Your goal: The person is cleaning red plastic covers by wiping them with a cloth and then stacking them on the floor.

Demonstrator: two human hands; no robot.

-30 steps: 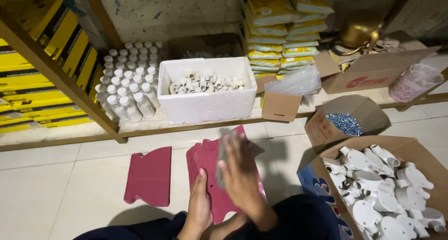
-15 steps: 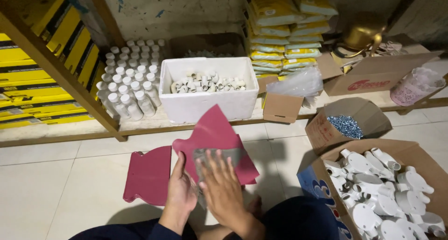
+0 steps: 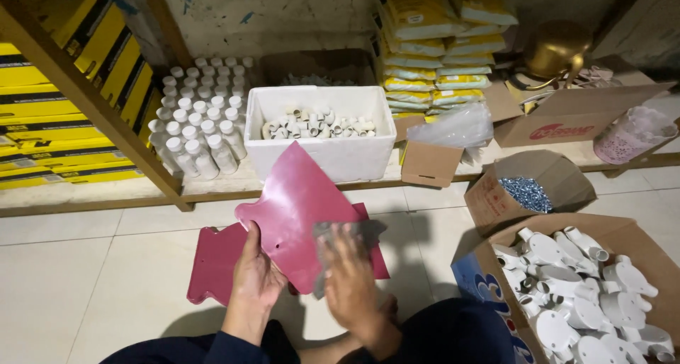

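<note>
Fingers of left hand [image 3: 256, 277] closed on pink card [image 3: 294, 212], right hand [image 3: 352, 282] fingers gripping clear bag [image 3: 338, 238]

The right hand [image 3: 350, 282] is motion-blurred; its grey piece [image 3: 340, 240] unclear.

Pink card [image 3: 297, 212] lifted higher; right hand [image 3: 350, 282] slid clear bag [image 3: 340, 240] rightward.
</note>
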